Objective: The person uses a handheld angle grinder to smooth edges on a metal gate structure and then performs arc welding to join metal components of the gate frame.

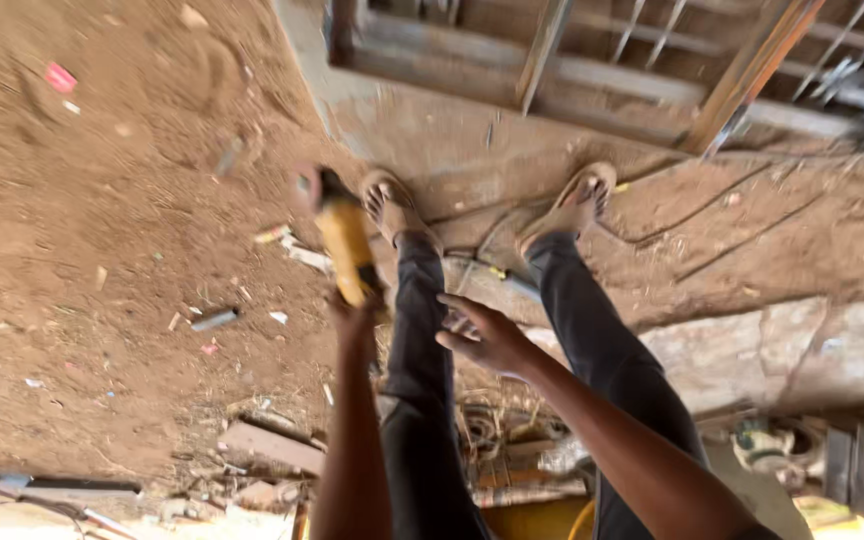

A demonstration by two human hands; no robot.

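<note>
My left hand (355,312) grips the back end of a yellow and black angle grinder (344,240), which points away from me over the dirt ground. My right hand (482,333) is held out beside it with the fingers spread and nothing in it, just above my dark trousers. My two sandalled feet (388,200) (580,200) stand on the ground ahead, at the edge of a concrete strip.
A welded metal frame (592,75) with bars lies on the ground ahead. Dark cables (692,215) run past my right foot. Small metal offcuts (214,320) and scraps litter the brown dirt on the left. Tools and coiled wire (482,430) lie near the bottom edge.
</note>
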